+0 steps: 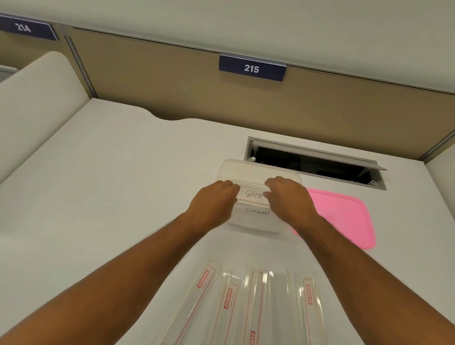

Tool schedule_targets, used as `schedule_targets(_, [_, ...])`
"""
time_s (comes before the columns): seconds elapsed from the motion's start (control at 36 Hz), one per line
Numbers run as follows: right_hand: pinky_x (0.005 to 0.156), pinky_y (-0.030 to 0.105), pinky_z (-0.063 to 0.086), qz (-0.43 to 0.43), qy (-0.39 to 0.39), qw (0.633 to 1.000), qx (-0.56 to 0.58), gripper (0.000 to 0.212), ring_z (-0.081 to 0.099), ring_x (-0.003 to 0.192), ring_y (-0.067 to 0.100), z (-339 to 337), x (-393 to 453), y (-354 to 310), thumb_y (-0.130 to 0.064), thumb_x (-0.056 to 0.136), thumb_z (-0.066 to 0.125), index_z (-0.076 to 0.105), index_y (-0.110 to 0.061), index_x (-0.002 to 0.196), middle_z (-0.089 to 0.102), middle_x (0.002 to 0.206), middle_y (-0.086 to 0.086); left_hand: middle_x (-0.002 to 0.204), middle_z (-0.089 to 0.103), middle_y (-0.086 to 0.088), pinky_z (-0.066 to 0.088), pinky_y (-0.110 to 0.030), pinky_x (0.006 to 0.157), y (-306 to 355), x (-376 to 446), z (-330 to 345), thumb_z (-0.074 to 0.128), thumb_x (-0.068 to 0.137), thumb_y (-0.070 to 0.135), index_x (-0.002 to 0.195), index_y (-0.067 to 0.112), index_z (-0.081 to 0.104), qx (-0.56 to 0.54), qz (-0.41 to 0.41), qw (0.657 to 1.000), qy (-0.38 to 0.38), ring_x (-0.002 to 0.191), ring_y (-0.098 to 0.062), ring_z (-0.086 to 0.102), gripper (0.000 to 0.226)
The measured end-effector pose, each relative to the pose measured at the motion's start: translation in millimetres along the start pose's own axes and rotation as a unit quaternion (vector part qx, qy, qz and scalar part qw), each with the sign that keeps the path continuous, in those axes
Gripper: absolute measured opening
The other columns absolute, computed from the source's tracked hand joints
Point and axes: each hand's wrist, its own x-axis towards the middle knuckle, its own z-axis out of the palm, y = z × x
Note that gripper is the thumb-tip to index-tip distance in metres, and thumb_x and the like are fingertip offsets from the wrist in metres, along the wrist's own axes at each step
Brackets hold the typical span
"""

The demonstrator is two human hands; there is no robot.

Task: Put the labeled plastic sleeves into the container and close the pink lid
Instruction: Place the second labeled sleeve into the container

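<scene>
A translucent plastic container point(258, 172) stands open on the white desk. Both hands are over its near half. My left hand point(213, 201) and my right hand point(289, 198) pinch the two ends of a clear sleeve point(254, 194) with "GAMA" handwritten on it, held just above or inside the container. Below it, through the container, shows another sleeve point(257, 212) marked "ELEPHANT". The pink lid point(344, 218) lies flat on the desk, right of the container. Several clear sleeves with red "GEMSON" print point(251, 314) lie side by side near the front edge.
An open cable hatch point(316, 163) sits in the white desk point(112, 191) just behind the container. A beige partition with sign "215" point(252, 68) closes the back. Rounded white dividers stand at the far left point(23, 104) and far right.
</scene>
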Motion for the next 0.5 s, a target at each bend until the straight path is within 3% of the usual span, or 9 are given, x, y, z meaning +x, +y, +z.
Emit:
schedule_targets(0.28, [0.081,0.039,0.052,0.003,0.035,0.997,0.068,0.028,0.062,0.103,0.027,-1,-35,-33,-0.029,0.098,0.057,0.065,-0.015,0.12,0.067,0.115,0.004,0.121,0.069,-0.004,0.059,-0.037,0.079,5,-72,6,0.066,0.093,0.018,0.128,0.012,0.06,-0.077,-0.004,0.995,0.068,0.104,-0.022,0.066,0.036])
schedule_targets(0.5, [0.084,0.037,0.052,0.023,0.048,0.992,0.117,0.031,0.063,0.107,0.024,5,-68,-56,-0.03,0.099,0.056,0.064,-0.015,0.126,0.067,0.122,0.001,0.131,0.064,0.005,0.046,-0.023,0.1,3,-116,42,0.054,0.099,0.014,0.132,0.022,0.06,-0.149,-0.041,0.988,0.0,0.118,-0.011,0.059,0.035])
